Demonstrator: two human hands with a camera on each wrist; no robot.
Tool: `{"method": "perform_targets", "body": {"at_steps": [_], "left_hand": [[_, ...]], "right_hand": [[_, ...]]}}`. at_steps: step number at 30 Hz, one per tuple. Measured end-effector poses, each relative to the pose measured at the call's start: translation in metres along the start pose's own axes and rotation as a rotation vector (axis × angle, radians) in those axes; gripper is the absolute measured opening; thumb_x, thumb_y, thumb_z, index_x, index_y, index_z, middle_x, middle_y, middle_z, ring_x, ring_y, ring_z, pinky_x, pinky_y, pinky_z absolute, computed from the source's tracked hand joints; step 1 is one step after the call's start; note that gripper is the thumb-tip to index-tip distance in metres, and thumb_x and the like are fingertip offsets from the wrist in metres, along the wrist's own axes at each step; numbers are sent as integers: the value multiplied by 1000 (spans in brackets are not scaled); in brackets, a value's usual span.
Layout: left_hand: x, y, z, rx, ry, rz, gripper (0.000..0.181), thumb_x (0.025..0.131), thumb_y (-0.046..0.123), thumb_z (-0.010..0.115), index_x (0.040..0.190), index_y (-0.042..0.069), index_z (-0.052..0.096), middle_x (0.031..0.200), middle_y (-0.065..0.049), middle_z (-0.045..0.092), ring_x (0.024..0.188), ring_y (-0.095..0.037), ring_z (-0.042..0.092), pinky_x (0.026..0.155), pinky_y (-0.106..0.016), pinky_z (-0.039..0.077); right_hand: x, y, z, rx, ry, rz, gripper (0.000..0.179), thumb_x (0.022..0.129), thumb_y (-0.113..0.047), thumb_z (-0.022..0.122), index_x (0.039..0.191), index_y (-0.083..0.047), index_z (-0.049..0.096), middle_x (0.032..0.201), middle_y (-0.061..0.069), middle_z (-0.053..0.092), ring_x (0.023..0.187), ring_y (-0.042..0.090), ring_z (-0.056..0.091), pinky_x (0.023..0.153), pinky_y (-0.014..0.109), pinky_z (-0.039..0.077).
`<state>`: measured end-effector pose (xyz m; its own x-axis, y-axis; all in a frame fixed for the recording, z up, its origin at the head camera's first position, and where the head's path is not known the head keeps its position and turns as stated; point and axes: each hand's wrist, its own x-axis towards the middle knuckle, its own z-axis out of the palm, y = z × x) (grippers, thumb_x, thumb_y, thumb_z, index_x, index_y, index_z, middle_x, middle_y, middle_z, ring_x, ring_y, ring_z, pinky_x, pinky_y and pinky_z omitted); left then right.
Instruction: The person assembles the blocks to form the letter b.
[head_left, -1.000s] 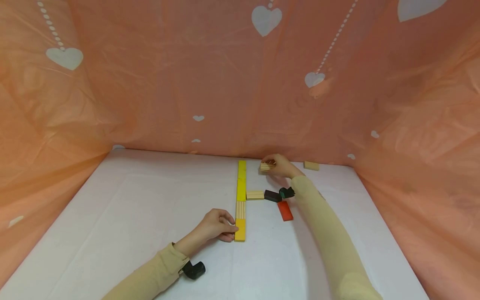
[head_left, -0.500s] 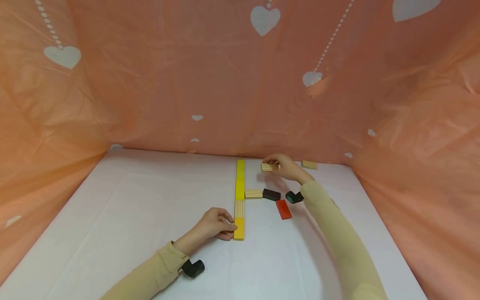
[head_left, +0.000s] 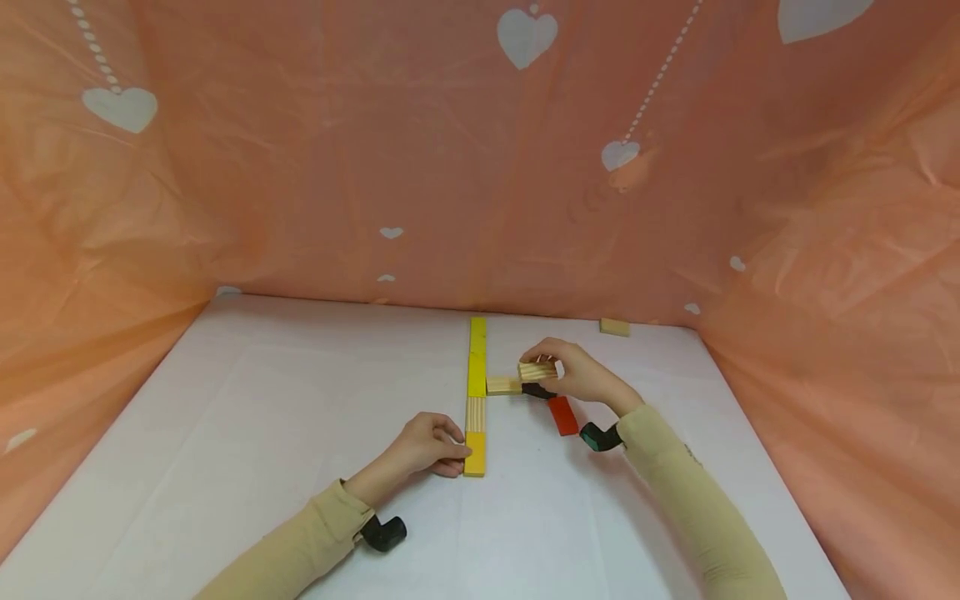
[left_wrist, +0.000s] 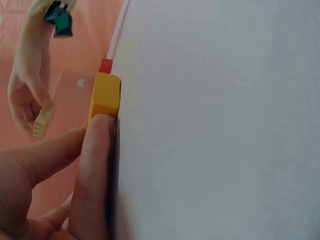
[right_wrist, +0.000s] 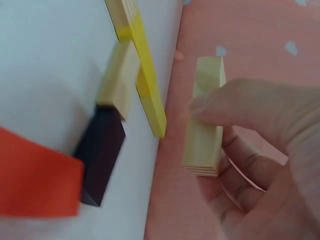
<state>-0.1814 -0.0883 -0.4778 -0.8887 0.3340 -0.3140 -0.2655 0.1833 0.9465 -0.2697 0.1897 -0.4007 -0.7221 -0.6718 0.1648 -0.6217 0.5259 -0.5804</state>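
Observation:
My right hand [head_left: 581,373] pinches a plain wooden block [right_wrist: 202,142] between thumb and fingers, raised and overlapping a black block [right_wrist: 102,150] in the head view. Thumb and fingertips of my left hand [head_left: 423,446] rest against the left side and top edge of an orange-yellow block [head_left: 476,457]. This block ends the near side of a straight column, behind it a striped wooden block [head_left: 476,414] and two bright yellow blocks [head_left: 477,358]. Off the column's right side runs a wooden block [head_left: 504,385], then the black one, then a slanted red block [head_left: 563,416].
A single wooden block [head_left: 614,327] lies at the back right edge of the white table [head_left: 337,367]. An orange-pink sheet with hearts [head_left: 450,167] encloses the back and sides. Each wrist carries a small black camera [head_left: 384,533].
My right hand has come nearer and lower with the wooden block, from behind the side branch to over the black block. The left hand keeps its place at the orange-yellow block.

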Motion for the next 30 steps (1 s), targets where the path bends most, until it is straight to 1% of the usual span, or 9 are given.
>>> {"method": "perform_targets", "body": {"at_steps": [6, 11, 13, 15, 17, 20, 22, 26, 30], "left_hand": [[1, 3, 1, 0, 15, -17, 23, 82, 1, 74, 97, -5, 58, 73, -14, 64, 55, -16, 65, 56, -31, 60], [2, 3, 3, 15, 19, -25, 24, 82, 2, 74, 97, -5, 58, 74, -14, 64, 55, -16, 65, 56, -30, 59], [3, 4, 3, 13, 18, -27, 24, 82, 2, 74, 97, -5, 58, 74, -14, 64, 56, -16, 65, 56, -30, 60], [3, 4, 3, 7, 15, -25, 24, 82, 2, 74, 97, -5, 58, 74, -14, 64, 55, -16, 65, 56, -30, 60], [3, 4, 3, 0, 9, -23, 24, 82, 2, 74, 97, -5, 58, 73, -14, 65, 55, -16, 65, 56, -30, 60], [3, 4, 2, -7, 2, -18, 23, 82, 1, 74, 97, -6, 58, 73, -14, 65, 55, -16, 65, 56, -30, 60], [3, 4, 1, -8, -4, -15, 23, 82, 1, 73, 98, -6, 58, 73, -14, 65, 56, -16, 65, 56, -30, 60], [2, 4, 2, 0, -3, -12, 23, 82, 2, 73, 97, -6, 58, 73, -14, 65, 56, -17, 65, 56, -31, 60], [1, 3, 3, 8, 5, -18, 24, 82, 2, 74, 97, -6, 58, 72, -14, 65, 56, -17, 65, 56, -30, 60]], "right_hand": [[-15, -6, 16, 32, -40, -34, 36, 81, 3, 72, 114, -8, 63, 106, 0, 61, 90, 18, 52, 76, 33, 51], [-26, -11, 28, 19, -81, 5, 36, 82, -4, 75, 114, -13, 64, 109, -3, 60, 98, 16, 53, 88, 33, 50], [-31, -13, 31, 14, -85, 15, 36, 81, -4, 76, 114, -13, 64, 110, -4, 60, 103, 16, 53, 94, 35, 48], [-36, -16, 34, 6, -79, 8, 36, 81, -3, 76, 113, -13, 64, 111, -4, 60, 105, 16, 53, 95, 36, 48], [-40, -16, 36, -2, -78, -12, 36, 80, -1, 76, 112, -12, 64, 110, -4, 61, 104, 16, 54, 94, 33, 48], [-45, -17, 42, -1, -80, -47, 35, 80, 0, 75, 111, -11, 64, 109, -3, 61, 99, 15, 54, 86, 30, 49], [-49, -18, 45, -1, -84, -71, 34, 80, 0, 74, 111, -10, 63, 109, -3, 61, 98, 15, 54, 84, 29, 49], [-53, -19, 51, 13, -91, -98, 34, 80, 4, 72, 110, -8, 63, 109, -2, 62, 101, 15, 54, 87, 29, 49], [-54, -22, 57, 25, -111, -83, 34, 80, 6, 70, 111, -9, 64, 108, -3, 61, 101, 14, 54, 88, 28, 50]]}}
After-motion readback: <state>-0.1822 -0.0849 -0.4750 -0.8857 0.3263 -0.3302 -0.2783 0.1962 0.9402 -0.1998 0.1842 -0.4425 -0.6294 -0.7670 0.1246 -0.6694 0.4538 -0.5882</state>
